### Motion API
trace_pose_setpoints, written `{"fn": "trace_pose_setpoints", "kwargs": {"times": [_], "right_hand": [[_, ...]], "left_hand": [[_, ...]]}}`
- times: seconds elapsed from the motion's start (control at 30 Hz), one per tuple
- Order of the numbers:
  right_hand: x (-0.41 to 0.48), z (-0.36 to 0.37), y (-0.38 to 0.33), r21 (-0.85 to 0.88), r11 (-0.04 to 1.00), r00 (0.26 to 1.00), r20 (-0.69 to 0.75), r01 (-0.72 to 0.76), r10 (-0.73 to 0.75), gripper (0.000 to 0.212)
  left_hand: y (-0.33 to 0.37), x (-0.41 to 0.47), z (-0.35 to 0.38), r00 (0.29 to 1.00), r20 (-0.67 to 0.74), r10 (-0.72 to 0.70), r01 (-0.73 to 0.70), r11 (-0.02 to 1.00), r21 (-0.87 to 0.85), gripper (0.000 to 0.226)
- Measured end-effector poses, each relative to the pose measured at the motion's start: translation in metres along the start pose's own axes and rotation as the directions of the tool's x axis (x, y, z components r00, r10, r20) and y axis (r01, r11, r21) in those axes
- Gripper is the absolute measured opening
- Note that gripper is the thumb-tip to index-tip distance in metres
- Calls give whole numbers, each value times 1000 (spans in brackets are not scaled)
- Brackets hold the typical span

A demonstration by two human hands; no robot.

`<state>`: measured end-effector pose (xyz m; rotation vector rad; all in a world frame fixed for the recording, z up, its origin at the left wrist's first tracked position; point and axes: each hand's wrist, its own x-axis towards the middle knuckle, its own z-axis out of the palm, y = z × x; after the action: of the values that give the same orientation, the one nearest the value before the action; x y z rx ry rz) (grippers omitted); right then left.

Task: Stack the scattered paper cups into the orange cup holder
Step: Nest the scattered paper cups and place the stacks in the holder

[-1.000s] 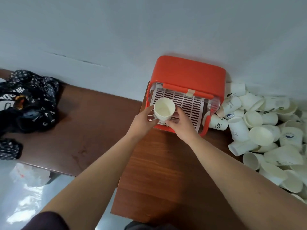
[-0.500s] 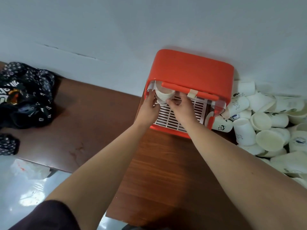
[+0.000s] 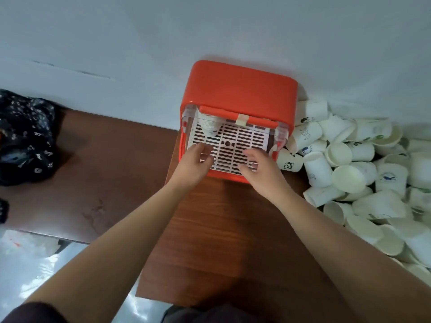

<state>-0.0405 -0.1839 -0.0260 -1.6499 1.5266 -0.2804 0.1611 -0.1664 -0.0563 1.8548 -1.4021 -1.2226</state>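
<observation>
- Cloth, dark with a pale print, lies bunched at nine o'clock of the view on the dark brown table.
- Left hand sits over the seven o'clock corner of the white slatted tray. Its fingers are loosely bent and apart, holding nothing; whether it touches the tray I cannot tell.
- Orange cup holder stands against the pale wall at twelve o'clock from the hands. It rests on a lighter wooden board with its open front toward the person.
- Stack of nested cups sits inside the holder at the tray's eleven o'clock corner, wide end by the orange bar and narrow end toward the tray.
- Right hand is at the tray's five o'clock corner, fingers spread and relaxed, empty.
- Loose paper cups, white and some with small printed pictures, lie heaped at three o'clock of the holder. The nearest touch its side, and most lie tipped over with mouths facing different ways.
</observation>
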Motion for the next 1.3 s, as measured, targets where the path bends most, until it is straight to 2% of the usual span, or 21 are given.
{"fn": "trace_pose_setpoints", "kwargs": {"times": [0.07,0.17,0.27,0.37,0.5,0.6,0.67,0.77,0.83,0.93,1.0,1.07,1.17,1.3], "right_hand": [[-28,-24,21,-96,995,998,-45,30,-34,37],[-54,-60,60,-211,977,977,-199,29,-72,32],[-65,-88,101,-281,956,938,-346,-81,-22,39],[-64,-102,129,-289,933,922,-375,-216,97,54],[-61,-105,149,-368,890,918,-378,-267,119,58],[-67,-109,158,-343,905,879,-473,-252,66,45],[-73,-114,162,-315,927,836,-549,-203,-3,39],[-80,-121,171,-393,889,786,-614,-234,-65,56],[-80,-126,178,-453,845,821,-571,-283,-31,72],[-73,-132,189,-508,817,843,-536,-273,-51,77],[-67,-137,191,-535,795,835,-546,-285,-68,81],[-64,-143,193,-563,744,821,-570,-359,-35,86],[-65,-149,200,-571,704,825,-565,-421,35,88],[-68,-149,207,-543,778,871,-491,-317,13,82]], "left_hand": [[4,-8,10,994,78,77,-81,995,58,22],[21,-14,34,947,226,228,-258,960,113,20],[47,-11,67,891,318,325,-374,922,106,21],[74,0,107,845,360,396,-477,863,170,29],[103,12,159,830,393,396,-529,782,331,51],[113,26,187,793,406,454,-603,680,417,66],[118,37,199,753,473,457,-656,578,486,72],[124,48,211,707,596,382,-706,428,564,76],[123,51,218,700,612,368,-714,381,587,78],[122,48,231,694,609,384,-717,288,635,69],[121,46,236,703,602,378,-706,275,652,57],[117,43,237,710,599,371,-701,290,651,46],[104,38,237,734,595,329,-679,356,642,60],[94,30,240,761,587,278,-649,370,666,77]]}}
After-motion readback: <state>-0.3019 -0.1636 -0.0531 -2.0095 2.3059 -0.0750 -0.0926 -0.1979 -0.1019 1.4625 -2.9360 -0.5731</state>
